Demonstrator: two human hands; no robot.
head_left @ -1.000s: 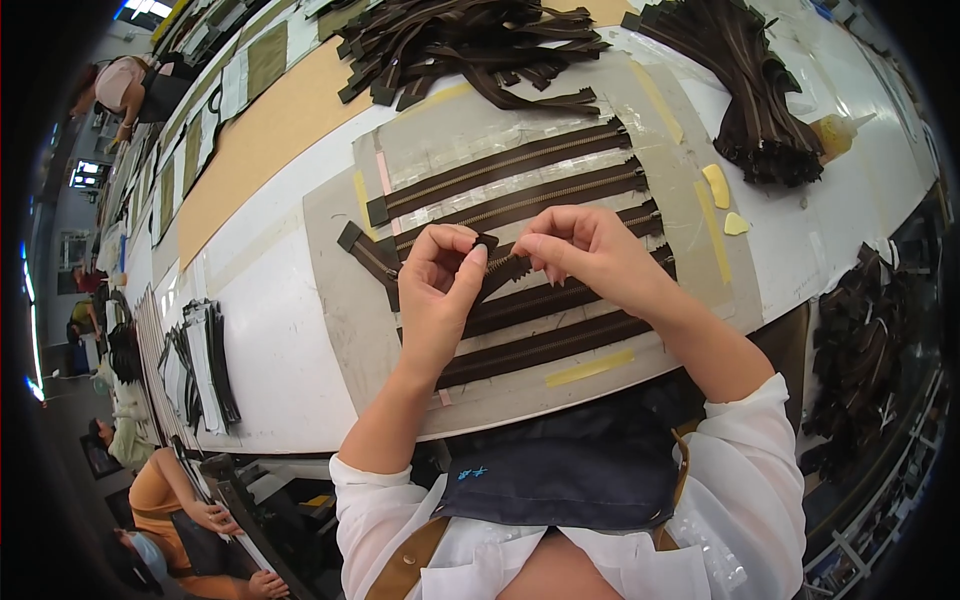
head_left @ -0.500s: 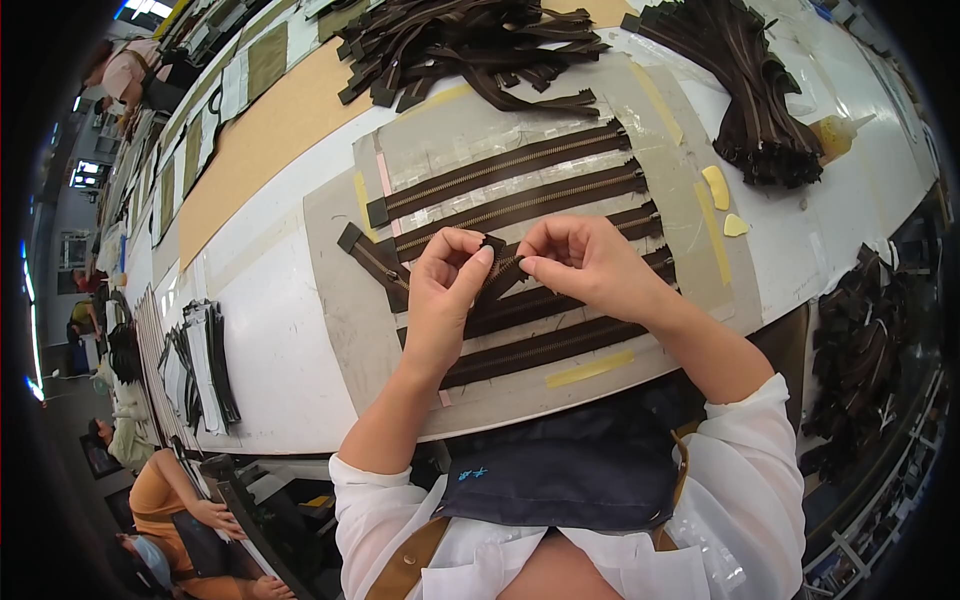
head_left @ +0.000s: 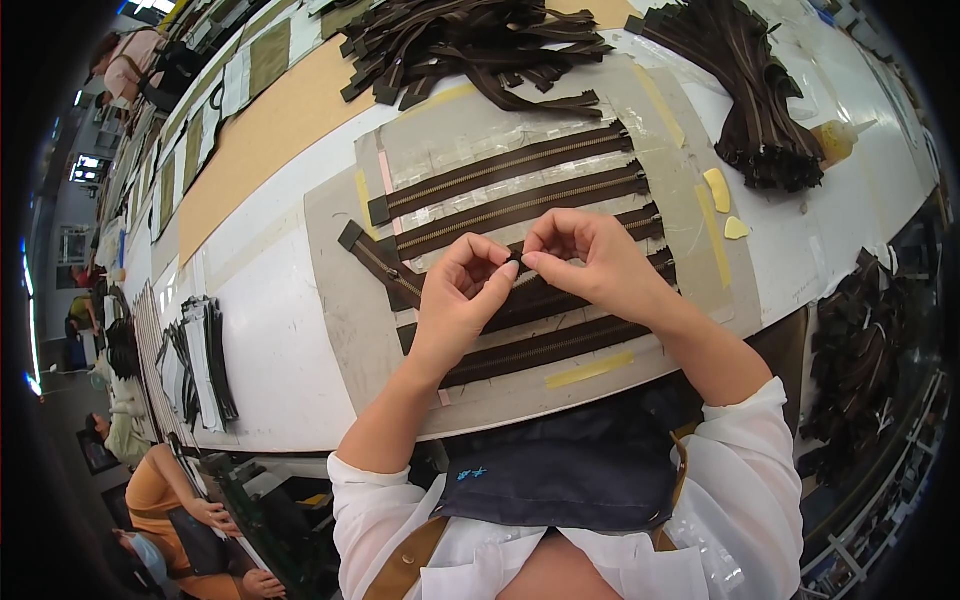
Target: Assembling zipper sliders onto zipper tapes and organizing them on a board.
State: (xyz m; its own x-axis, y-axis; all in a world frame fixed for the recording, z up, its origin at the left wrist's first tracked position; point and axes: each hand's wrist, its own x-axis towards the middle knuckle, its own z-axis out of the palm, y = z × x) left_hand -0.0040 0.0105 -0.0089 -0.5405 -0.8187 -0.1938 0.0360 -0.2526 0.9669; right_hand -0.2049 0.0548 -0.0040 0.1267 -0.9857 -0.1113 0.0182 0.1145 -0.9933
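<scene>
Both my hands meet over a grey board (head_left: pixel 340 310) that carries several brown zippers with brass-coloured teeth, such as the zipper (head_left: pixel 510 175) near the far edge, laid side by side. My left hand (head_left: pixel 468 295) pinches the dark end of a zipper between thumb and fingertips. Close against it, my right hand (head_left: pixel 580 255) pinches the same end; the fingertips nearly touch and hide most of it. Left of my left hand, a zipper tail (head_left: pixel 375 258) slants out of line with the row; whether it belongs to the held one is hidden.
Beyond the board lies a tangled heap of brown zippers (head_left: pixel 450 50). A zipper bundle (head_left: pixel 750 110), a bottle of yellowish liquid (head_left: pixel 835 142) and two yellow pieces (head_left: pixel 717 190) are at the right. Stacked dark strips (head_left: pixel 205 360) lie left. A co-worker's hand (head_left: pixel 212 515) shows lower left.
My left hand has moved right and slightly down, bringing its fingertips up to those of my right hand. The zipper end between them is now mostly covered.
</scene>
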